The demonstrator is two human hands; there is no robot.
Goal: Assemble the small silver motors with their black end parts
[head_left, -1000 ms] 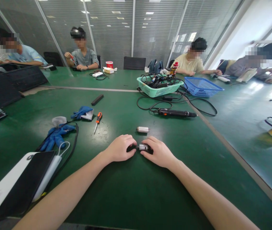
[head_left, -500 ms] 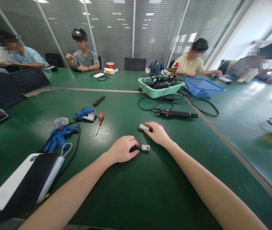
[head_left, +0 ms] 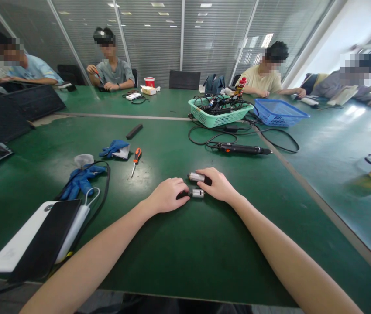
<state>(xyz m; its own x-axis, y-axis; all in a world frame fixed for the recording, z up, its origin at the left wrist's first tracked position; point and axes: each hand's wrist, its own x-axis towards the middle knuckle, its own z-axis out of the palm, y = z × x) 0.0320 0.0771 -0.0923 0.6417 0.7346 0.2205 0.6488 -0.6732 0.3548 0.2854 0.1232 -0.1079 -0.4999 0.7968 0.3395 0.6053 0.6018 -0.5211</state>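
Right hand [head_left: 217, 185] has thumb and fingers wrapped on the far metal cylinder [head_left: 196, 176]. Left hand [head_left: 169, 196] is half-curled at the near metal cylinder [head_left: 198, 193], can't tell from here if it's actually gripping. Both sit well in from the near edge of the green table [head_left: 179, 253].

On the table [head_left: 172, 257] before you, the nearer cylinder [head_left: 198, 193] lies right of your left hand [head_left: 168, 195]; just behind it, the farther cylinder [head_left: 196, 176] sits between your right hand's [head_left: 217, 185] thumb and fingers. To your left, a screwdriver [head_left: 136, 162] lies right of a folded glove [head_left: 115, 149]. Behind your right hand lies a power driver [head_left: 242, 148]; behind that, a cable-filled basket [head_left: 221, 119] stands left of another basket [head_left: 279, 118].
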